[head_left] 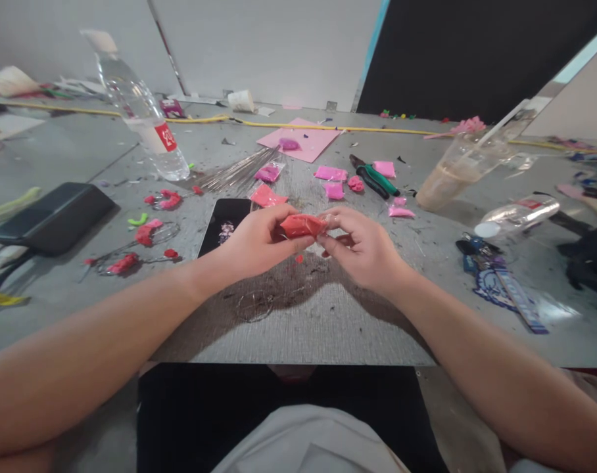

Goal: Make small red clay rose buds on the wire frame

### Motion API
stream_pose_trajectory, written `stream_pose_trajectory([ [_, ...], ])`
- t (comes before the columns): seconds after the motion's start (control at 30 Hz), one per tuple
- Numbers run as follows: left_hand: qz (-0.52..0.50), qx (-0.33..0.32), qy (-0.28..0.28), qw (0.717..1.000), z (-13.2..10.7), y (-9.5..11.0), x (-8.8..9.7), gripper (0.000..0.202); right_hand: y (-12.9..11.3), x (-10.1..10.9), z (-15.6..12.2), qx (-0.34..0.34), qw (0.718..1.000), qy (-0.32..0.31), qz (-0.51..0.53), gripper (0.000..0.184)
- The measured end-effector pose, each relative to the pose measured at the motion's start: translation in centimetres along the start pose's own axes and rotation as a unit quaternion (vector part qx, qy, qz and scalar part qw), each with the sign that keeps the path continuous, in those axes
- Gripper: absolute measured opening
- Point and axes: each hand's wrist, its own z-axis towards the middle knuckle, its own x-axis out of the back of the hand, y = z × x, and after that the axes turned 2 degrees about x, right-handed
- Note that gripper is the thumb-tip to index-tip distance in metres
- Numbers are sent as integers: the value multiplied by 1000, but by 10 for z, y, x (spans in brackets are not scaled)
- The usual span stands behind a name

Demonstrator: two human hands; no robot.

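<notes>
- Red packet (302, 225), centre of frame, held just above the bench (303, 328).
- Left hand (259, 240) pinches its left end, grip closed on it.
- Right hand (362, 246) pinches its right end.
- Phone (225, 225) lies just left of the hands.

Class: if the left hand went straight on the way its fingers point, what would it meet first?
Most likely the right hand, which pinches the other end of the red packet that the left hand holds; both seem at the same depth.
</notes>
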Motion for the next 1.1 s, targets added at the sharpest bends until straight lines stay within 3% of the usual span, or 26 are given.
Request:
stream_pose_trajectory([
  [0.1, -19, -29, -15, 999, -1, 1, 1, 43, -2, -1, -1, 18, 999, -8, -33, 6],
  [0.23, -11, -26, -42, 999, -1, 3, 1, 25, -4, 1, 0, 25, 998, -27, -49, 3],
  [0.37, -24, -4, -32, 999, 0, 5, 1, 17, -1, 2, 1, -8, 999, -28, 16, 15],
  [0.47, -80, 28, -30, 996, 1, 4, 1, 17, -1, 4, 2, -46, 993, 16, 105, 23],
  [0.57, -122, 54, -25, 991, 3, -1, 3, 18, -3, 14, 6, -87, 976, 100, 170, 30],
  [0.7, -131, 66, -21, 989, 6, -9, 5, 19, -2, 30, 10, -106, 951, 194, 218, 23],
  [0.8, -178, 60, -32, 982, 6, -8, 3, 31, 1, 29, 8, -122, 953, 158, 230, 22],
  [0.9, -180, 65, -30, 981, 4, -4, 2, 33, 1, 19, 3, -104, 976, 79, 171, 19],
  [1.0, -149, 81, -17, 985, 3, -1, 1, 29, -2, 10, -1, -30, 999, 11, 31, 17],
  [1.1, -158, 85, -14, 984, 3, 0, 0, 26, -4, 5, -3, 76, 994, 11, -82, 16],
])
